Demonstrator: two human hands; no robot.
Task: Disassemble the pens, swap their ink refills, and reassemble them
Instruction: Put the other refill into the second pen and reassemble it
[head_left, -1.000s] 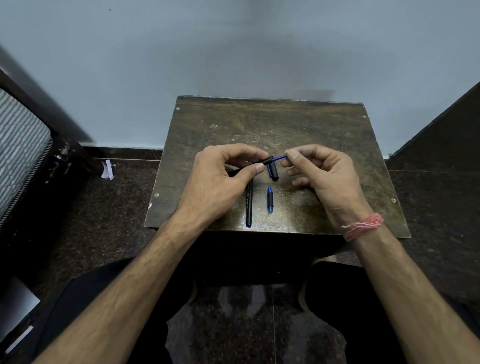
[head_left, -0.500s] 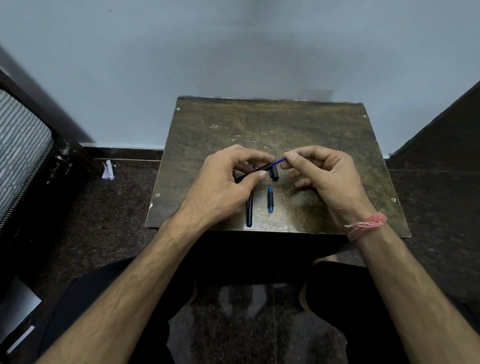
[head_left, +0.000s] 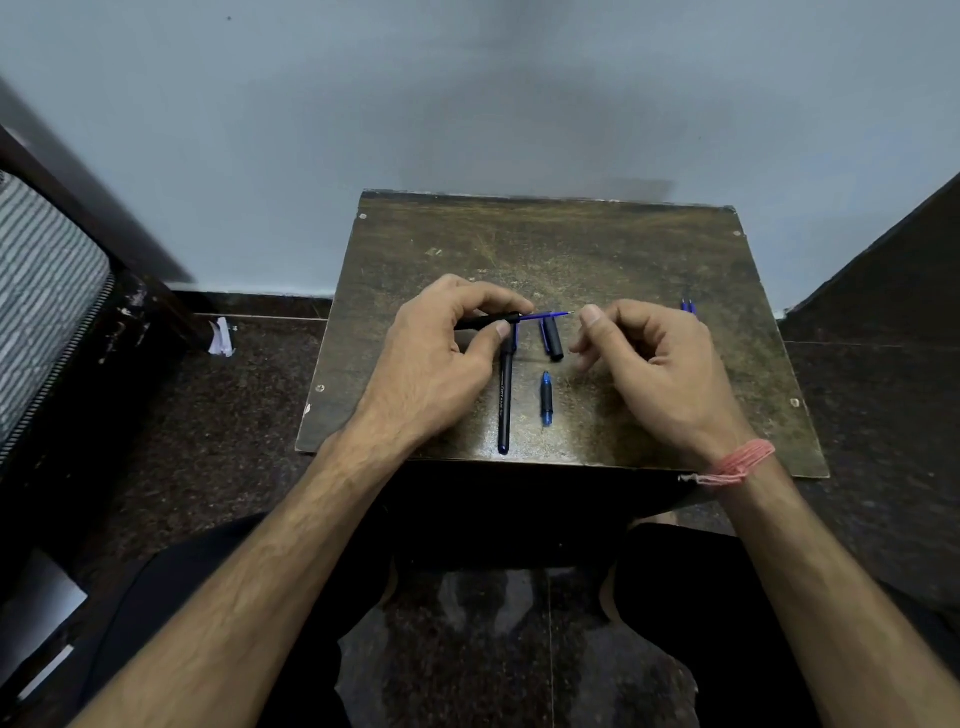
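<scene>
Both hands were on the blue refill half a second ago; now the right hand has let go and hovers just beside its tip, fingers loosely curled around nothing, while the left hand pinches the black barrel with the refill seated partway in, so I judge the swap into this barrel nearly done. On the worktop lie a black pen, a cap and a blue grip section; the pen's white print is too small to read.

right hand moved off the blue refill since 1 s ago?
Yes. The right hand has let go of the blue refill and backed off rightward, away from the black cap lying on the table.
</scene>
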